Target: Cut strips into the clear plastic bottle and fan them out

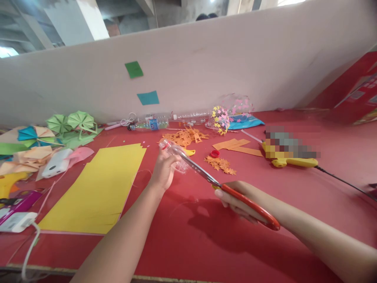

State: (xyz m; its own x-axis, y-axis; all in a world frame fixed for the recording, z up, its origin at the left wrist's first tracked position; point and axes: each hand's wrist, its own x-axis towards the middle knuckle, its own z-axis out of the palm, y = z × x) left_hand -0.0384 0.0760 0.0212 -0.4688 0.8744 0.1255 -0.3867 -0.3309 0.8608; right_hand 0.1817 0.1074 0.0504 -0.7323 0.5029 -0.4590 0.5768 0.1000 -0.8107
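Observation:
My left hand [164, 167] is closed round the neck end of a clear plastic bottle piece [180, 164], its threaded mouth pointing up and left. In my right hand [240, 198] is a pair of scissors [250, 204] with long red handles. Their metal blades reach up to the plastic beside my left fingers; whether they are cutting into it I cannot tell. Just beyond lie a red bottle cap [215, 153] and a small pile of orange paper stars [220, 165]. Punched orange paper scraps [184, 136] sit behind the bottle piece.
Yellow paper sheets [100, 188] lie at left, near folded green paper shapes [81, 120] and a white power strip [57, 163]. A yellow glue gun [297, 161] with a cord is at right. Along the wall are a labelled bottle [153, 124] and star-covered plastic [220, 120].

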